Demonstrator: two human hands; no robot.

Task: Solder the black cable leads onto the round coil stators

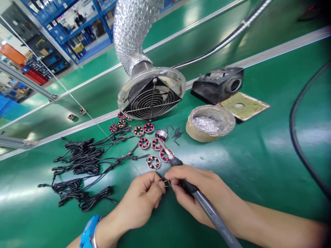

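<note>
My right hand [207,191] is wrapped round a soldering iron [210,212], whose tip points up and left over the motor stators. Its thumb and fingertips also meet at a small part with thin coloured wires [163,179], mostly hidden by my fingers. My left hand [141,198] pinches these wires from the other side, thumb against forefinger. Just beyond both hands lie several ring-shaped stators with copper or red windings, the nearest a copper one [153,162]. A red-wound stator [166,155] sits partly behind the iron.
Bundled black cables [89,162] lie at left. A fume-extractor hood [152,98] on a foil duct [136,31] stands at the back. To the right are a bowl of silvery shavings [210,124], a black iron stand [219,84] and a yellowish sponge [244,105]. Short black tubes [177,132] are scattered nearby.
</note>
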